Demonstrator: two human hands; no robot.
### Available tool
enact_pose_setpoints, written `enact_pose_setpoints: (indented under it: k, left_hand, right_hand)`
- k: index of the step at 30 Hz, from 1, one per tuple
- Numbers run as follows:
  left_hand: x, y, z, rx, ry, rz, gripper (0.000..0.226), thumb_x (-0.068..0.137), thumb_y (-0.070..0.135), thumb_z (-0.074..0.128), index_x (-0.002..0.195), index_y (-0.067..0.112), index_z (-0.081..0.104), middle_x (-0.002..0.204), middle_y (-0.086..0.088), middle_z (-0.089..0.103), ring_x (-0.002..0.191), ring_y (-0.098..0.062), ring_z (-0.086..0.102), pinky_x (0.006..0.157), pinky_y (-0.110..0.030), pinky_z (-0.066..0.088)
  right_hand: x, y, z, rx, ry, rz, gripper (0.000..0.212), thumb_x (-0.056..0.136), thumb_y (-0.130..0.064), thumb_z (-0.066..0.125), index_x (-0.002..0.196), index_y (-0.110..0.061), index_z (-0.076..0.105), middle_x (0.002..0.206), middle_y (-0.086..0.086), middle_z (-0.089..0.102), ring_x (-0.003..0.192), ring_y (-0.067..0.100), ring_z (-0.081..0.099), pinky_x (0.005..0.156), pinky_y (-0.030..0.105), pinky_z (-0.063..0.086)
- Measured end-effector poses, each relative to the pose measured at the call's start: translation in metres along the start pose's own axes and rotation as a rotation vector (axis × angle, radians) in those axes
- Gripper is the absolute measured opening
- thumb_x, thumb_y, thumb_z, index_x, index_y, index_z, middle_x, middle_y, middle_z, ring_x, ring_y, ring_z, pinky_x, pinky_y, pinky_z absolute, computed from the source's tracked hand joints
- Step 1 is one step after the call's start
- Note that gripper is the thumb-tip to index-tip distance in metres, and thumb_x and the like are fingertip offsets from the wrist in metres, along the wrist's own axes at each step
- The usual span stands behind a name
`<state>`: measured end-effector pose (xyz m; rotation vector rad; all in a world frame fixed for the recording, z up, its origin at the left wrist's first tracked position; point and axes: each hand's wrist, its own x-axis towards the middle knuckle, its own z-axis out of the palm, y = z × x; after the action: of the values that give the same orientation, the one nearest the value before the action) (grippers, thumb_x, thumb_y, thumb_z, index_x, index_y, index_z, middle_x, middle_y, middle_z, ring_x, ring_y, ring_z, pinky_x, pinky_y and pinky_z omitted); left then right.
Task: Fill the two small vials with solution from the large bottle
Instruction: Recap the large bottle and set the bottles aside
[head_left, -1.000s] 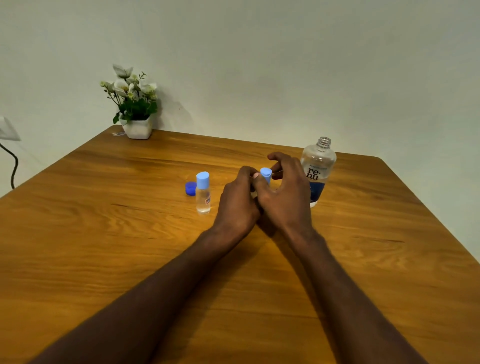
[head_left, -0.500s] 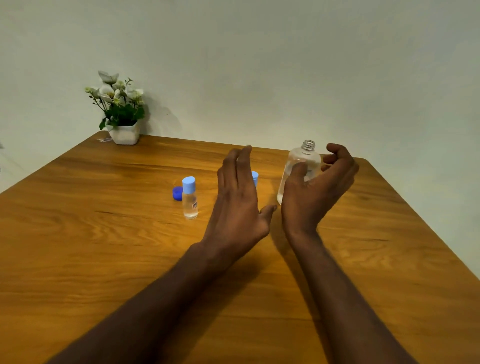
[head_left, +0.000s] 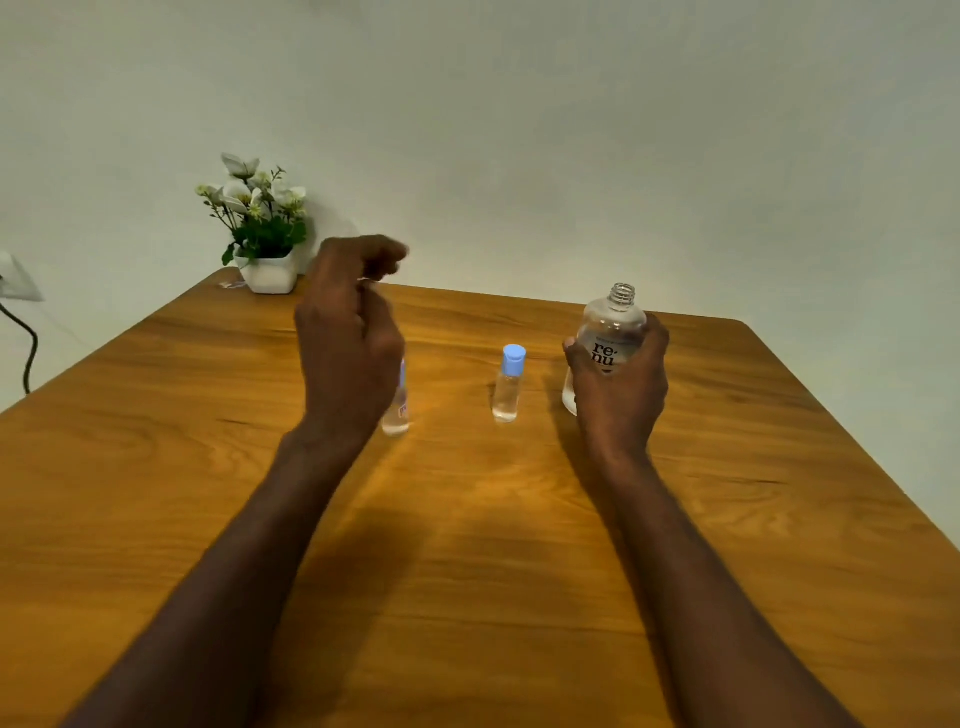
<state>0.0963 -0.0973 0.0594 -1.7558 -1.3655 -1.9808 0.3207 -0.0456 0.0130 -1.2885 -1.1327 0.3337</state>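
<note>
The right hand (head_left: 621, 395) was wrapped around the belly of the large clear plastic bottle (head_left: 610, 338), fingers (head_left: 655, 338) curled over its printed label; its threaded neck was open and uncapped, and it seemed to be upright on, or barely off, the brown wooden tabletop (head_left: 467, 571). The left hand (head_left: 348, 343) hovered in the air with its fingers (head_left: 384, 257) loosely curled and blurred, grasping nothing that could be seen. Behind it stood a small clear vial (head_left: 397, 415), mostly hidden, its cap hard to make out. A second small clear vial with a pale blue cap (head_left: 509, 384) stood between the hands, near the bottle but apart from it.

The bottle looked light and thin-walled, likely to flex and spill through the open neck if squeezed hard, so a firm mid-body hold suited it. The vials looked light and tippy; each probably wanted holding low on the body while its cap came off.
</note>
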Motion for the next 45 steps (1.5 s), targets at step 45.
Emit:
enact_pose_setpoints:
  k: [45]
  left_hand:
    - [0.024,0.055,0.074,-0.287,-0.061,-0.116,0.027,0.106,0.022,0.063,0.132,0.016,0.065,0.119,0.002,0.073,0.105,-0.007,0.069,0.080,-0.013,0.051]
  right_hand:
    - [-0.002,-0.018,0.005,0.076,-0.021,-0.293,0.075,0.083,-0.040,0.086,0.148,-0.025,0.051,0.144,-0.008,0.059,0.125,0.015,0.059,0.091,0.032,0.062]
